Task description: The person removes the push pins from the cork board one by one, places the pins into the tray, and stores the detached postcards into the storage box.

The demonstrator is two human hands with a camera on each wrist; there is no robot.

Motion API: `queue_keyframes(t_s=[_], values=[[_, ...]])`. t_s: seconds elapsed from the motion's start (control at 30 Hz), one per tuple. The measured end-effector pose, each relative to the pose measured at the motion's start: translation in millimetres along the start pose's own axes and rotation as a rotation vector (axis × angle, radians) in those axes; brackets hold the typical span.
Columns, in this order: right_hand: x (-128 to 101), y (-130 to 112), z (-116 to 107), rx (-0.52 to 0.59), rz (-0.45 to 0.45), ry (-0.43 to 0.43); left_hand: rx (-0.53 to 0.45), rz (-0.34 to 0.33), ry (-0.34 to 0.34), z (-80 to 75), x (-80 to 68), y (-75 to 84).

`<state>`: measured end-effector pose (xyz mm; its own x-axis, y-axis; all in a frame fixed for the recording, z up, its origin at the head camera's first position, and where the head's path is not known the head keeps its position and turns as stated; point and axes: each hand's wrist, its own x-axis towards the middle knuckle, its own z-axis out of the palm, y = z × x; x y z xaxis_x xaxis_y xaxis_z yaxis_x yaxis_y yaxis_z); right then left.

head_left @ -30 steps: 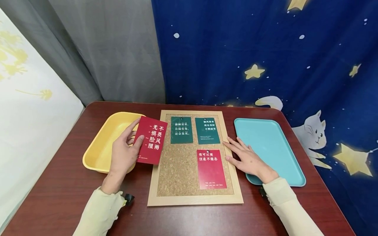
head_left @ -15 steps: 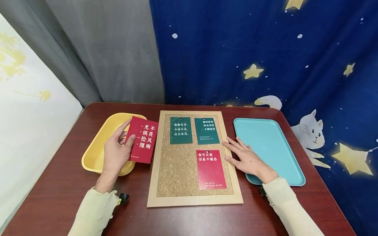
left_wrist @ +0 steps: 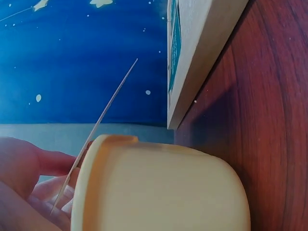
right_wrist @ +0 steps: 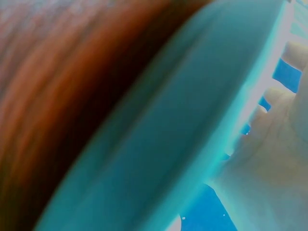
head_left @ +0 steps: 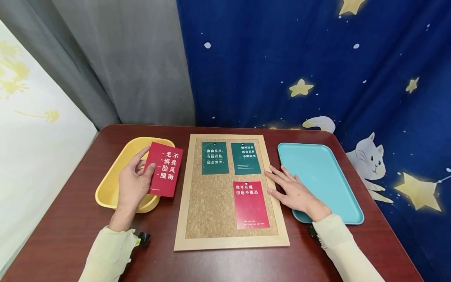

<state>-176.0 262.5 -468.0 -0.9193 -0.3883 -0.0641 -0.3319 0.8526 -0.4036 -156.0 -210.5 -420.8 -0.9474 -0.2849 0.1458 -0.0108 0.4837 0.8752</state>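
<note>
In the head view my left hand point(head_left: 133, 181) pinches a red card point(head_left: 163, 169) with white Chinese writing, thumb on its printed face. The card is held at the right side of a yellow basin point(head_left: 112, 172); edge-on in the left wrist view, it passes close by the basin's rim. My right hand point(head_left: 296, 192) lies with fingers spread, fingertips on the right frame of a cork board point(head_left: 208, 205). Pinned to the board are two green cards, one at upper left point(head_left: 215, 166) and another at upper right point(head_left: 246, 166), plus a red card point(head_left: 251, 209) at lower right.
A turquoise tray point(head_left: 325, 176) stands right of the board, partly under my right hand and wrist. Everything rests on a dark red-brown wooden table point(head_left: 211, 266). Grey and blue curtains hang behind its far edge.
My left hand has moved left with the red card, away from the board's left edge and nearer the basin. My right hand has stayed at the board's frame.
</note>
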Motion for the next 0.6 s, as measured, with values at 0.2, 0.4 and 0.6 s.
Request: queue_keyframes(t_s=[0.2,0.4,0.6], values=[[-2,0,2,0.005,0.004,0.006,-0.007,-0.024,0.014,-3.0,3.0,-2.3],[-2,-1,1,0.002,0.002,0.006,-0.006,-0.05,0.027,-7.3,6.5,-4.7],[-2,-1,1,-0.002,0.003,0.006,0.019,-0.05,0.064,-11.8,8.7,-8.7]])
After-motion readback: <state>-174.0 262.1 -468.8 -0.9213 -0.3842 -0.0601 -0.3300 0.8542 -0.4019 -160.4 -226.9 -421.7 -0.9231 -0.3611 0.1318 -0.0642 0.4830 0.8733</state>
